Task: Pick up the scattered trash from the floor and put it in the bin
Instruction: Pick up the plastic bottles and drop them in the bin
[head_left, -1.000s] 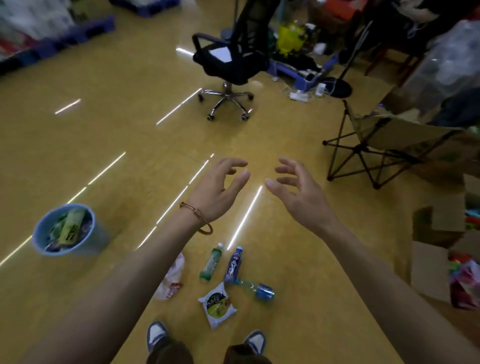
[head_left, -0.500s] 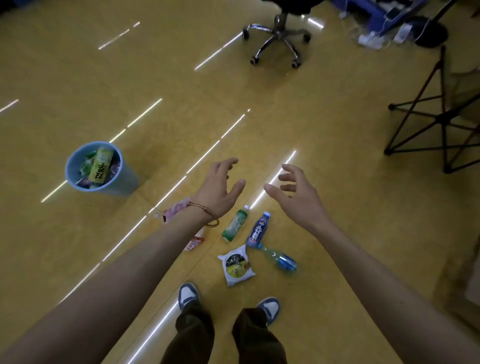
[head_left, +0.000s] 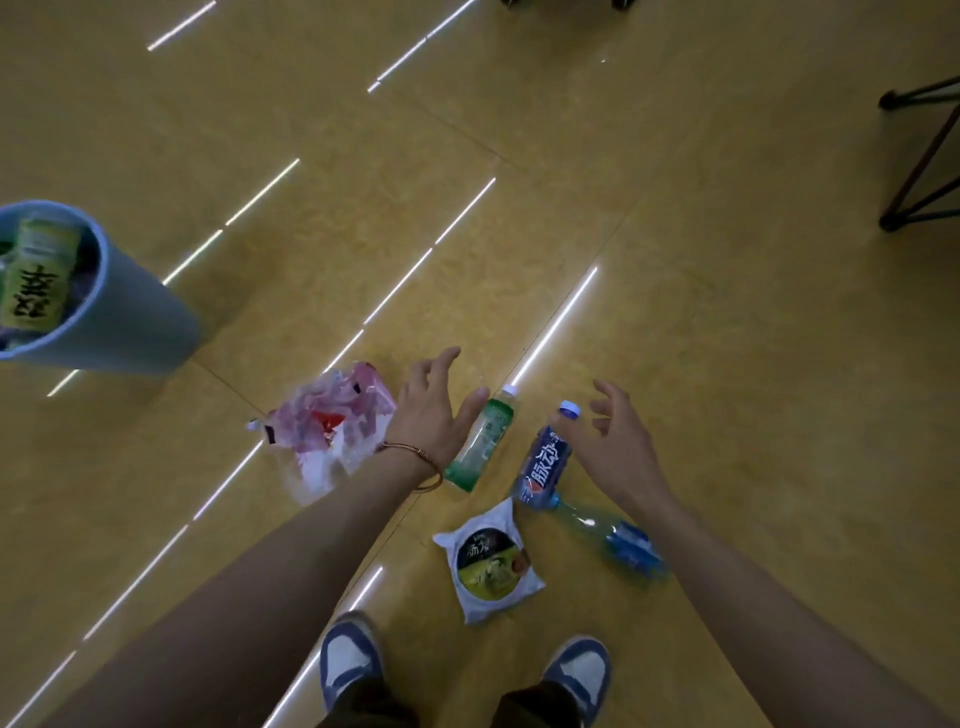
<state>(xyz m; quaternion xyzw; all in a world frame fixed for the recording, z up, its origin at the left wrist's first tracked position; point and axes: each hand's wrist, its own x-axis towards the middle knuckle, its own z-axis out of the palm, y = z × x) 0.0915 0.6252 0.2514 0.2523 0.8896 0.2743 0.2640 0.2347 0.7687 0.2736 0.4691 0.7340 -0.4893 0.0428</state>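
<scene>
Left hand (head_left: 431, 415), right hand (head_left: 618, 441): both spread, nothing held. Green bottle (head_left: 480, 447), blue bottle (head_left: 543, 462): lying on the floor (head_left: 675, 312) just beneath them. Each is best gripped mid-body. Bin (head_left: 130, 322): well apart, leftward.

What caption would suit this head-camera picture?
Left hand and right hand hover open near green bottle and dark blue bottle on the floor; bin nearby.

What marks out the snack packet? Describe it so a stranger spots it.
Start at the blue-and-white shoes at the bottom edge. Just ahead, between them, lies the snack packet. It alone is flat and white; its nearest neighbours are bottles.
</scene>
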